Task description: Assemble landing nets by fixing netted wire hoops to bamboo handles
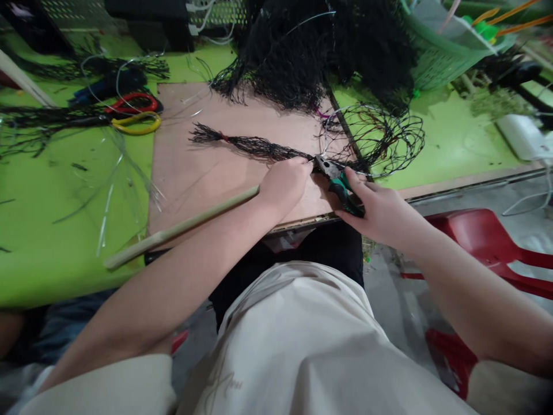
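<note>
A bundle of black netting lies across the pinkish board, tied near its left end with a reddish band. My left hand is closed round the right part of this bundle, beside a stick. In my right hand is a pair of pliers with green and black handles. The plier jaws meet the bundle, or a thin wire on it, just right of my left fingers; which of the two I cannot tell. Loose netting and a wire loop spread out to the right of the jaws.
A wooden stick slants over the board. Scissors with red and yellow handles lie left. A heap of black netting sits at the back, beside a green basket. A red chair stands right.
</note>
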`<control>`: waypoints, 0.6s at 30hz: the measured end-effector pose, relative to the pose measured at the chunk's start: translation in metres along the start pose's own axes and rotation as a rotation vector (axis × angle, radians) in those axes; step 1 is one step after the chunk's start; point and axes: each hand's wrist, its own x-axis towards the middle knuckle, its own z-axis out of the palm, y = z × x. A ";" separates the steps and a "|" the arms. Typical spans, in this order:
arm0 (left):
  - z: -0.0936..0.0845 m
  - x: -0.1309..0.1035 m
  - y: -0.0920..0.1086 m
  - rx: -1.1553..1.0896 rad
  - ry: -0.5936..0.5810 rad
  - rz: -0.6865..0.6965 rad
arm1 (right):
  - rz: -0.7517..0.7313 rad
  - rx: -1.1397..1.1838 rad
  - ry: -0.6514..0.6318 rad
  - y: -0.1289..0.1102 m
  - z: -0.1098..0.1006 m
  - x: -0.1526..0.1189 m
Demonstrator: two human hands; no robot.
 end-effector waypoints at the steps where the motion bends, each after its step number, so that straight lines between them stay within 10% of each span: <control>1: 0.000 0.000 0.000 0.003 -0.006 -0.002 | -0.001 -0.023 -0.003 -0.001 0.002 -0.001; 18: 0.002 0.002 0.003 0.025 -0.010 0.001 | 0.036 -0.321 -0.017 -0.029 -0.004 -0.008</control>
